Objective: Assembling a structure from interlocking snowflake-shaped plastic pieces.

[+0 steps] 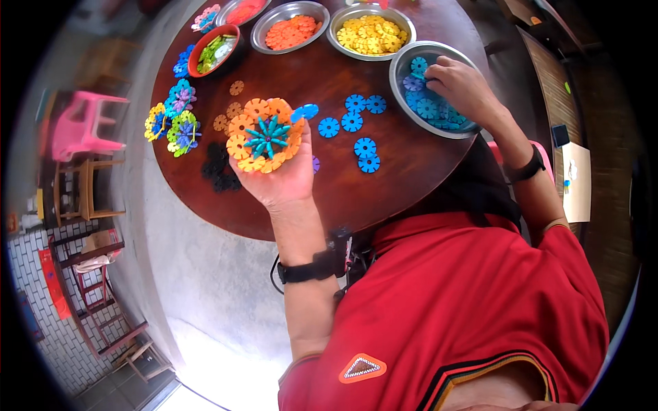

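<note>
Left hand (284, 175): grasping orange-and-teal flower (266, 135) at its fingertips. Right hand (462, 85): fingers curled onto blue discs (428, 109) in bowl (399, 63).

Grey concrete floor (205, 274) (sunlit), pink chair (79, 127) nearby.

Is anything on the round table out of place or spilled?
Mostly tidy. Only some blue discs and black discs lie loose on the table, outside the bowls. The left hand holds an orange flower piece.
</note>
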Motion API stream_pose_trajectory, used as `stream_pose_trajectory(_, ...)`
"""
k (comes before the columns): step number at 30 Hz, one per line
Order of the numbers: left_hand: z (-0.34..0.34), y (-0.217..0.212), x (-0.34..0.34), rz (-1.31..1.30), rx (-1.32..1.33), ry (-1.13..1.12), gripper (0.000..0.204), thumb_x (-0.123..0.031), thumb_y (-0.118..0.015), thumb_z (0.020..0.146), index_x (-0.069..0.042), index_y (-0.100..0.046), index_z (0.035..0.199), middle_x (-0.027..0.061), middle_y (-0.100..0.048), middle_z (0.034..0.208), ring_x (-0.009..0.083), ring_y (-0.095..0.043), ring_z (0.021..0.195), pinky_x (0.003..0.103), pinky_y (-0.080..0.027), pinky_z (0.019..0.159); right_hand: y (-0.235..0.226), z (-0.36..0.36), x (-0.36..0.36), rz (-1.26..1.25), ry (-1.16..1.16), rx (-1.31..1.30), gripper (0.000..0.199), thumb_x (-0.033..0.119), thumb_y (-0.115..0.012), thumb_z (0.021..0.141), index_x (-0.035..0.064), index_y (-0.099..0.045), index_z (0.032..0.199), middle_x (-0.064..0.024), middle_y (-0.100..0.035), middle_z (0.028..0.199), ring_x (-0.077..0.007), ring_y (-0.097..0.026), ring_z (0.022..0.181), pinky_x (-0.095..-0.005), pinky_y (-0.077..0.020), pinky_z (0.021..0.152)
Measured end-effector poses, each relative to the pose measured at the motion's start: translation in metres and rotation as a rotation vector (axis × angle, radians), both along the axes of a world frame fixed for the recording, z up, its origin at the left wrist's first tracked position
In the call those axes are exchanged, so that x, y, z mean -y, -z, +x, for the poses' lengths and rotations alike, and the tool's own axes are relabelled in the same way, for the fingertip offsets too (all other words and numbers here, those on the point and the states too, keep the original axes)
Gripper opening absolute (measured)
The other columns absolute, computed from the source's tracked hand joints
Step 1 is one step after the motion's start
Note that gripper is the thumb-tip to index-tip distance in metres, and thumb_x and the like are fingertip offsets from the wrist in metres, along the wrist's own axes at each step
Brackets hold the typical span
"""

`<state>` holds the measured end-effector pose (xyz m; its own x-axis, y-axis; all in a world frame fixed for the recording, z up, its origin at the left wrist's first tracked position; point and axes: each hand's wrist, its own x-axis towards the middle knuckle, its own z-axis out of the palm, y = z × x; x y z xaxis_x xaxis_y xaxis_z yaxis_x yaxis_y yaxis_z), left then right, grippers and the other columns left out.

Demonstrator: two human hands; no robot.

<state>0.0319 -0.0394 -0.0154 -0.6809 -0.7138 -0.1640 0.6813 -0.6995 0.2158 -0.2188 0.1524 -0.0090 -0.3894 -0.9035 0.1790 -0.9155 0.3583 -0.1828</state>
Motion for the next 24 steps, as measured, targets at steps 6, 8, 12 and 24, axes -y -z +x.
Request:
stream_pose_trajectory(6,0.001,-0.001,-0.001,-0.012,-0.093,0.045,0.039,-0.036,-0.051,0.087,-0.008,-0.06,0.113,0.011,-0.06,0.116,0.0309,-0.054,0.112,0.047,-0.039,0.094,0.004,-0.018,-0.009,-0.341,-0.055,0.076,0.02,0.009,-0.054,0.083,0.0014,-0.062,0.101,-0.0131,-0.065,0.082,-0.029,-0.064,0.076,-0.0395,-0.0498,0.071)
stream_pose_trajectory(8,0.001,-0.003,-0.003,-0.01,-0.098,0.046,0.038,-0.035,-0.052,0.087,-0.008,-0.06,0.112,0.0105,-0.06,0.116,0.0306,-0.054,0.111,0.046,-0.039,0.094,-0.003,-0.017,-0.014,-0.315,0.023,0.258,0.021,0.008,-0.053,0.084,0.0011,-0.062,0.102,-0.0113,-0.065,0.08,-0.0237,-0.063,0.069,-0.0358,-0.0496,0.064)
stream_pose_trajectory(12,0.001,-0.004,-0.002,0.019,-0.035,-0.005,0.04,-0.037,-0.054,0.084,-0.01,-0.059,0.113,0.0074,-0.06,0.116,0.0283,-0.054,0.111,0.047,-0.039,0.094,-0.031,-0.018,-0.033,-0.209,0.241,0.813,0.024,0.005,-0.05,0.085,0.0008,-0.064,0.104,-0.0041,-0.062,0.075,-0.0076,-0.059,0.056,-0.0221,-0.0451,0.047)
stream_pose_trajectory(24,-0.001,-0.004,0.0,0.063,-0.065,0.027,0.039,-0.036,-0.05,0.086,-0.009,-0.06,0.111,0.0106,-0.061,0.116,0.0314,-0.055,0.109,0.049,-0.04,0.091,-0.021,0.082,-0.069,-0.075,-0.097,0.413,0.057,-0.006,-0.056,0.071,0.0048,-0.045,0.126,-0.0177,-0.058,0.083,-0.0353,-0.06,0.074,-0.0392,-0.0521,0.07)
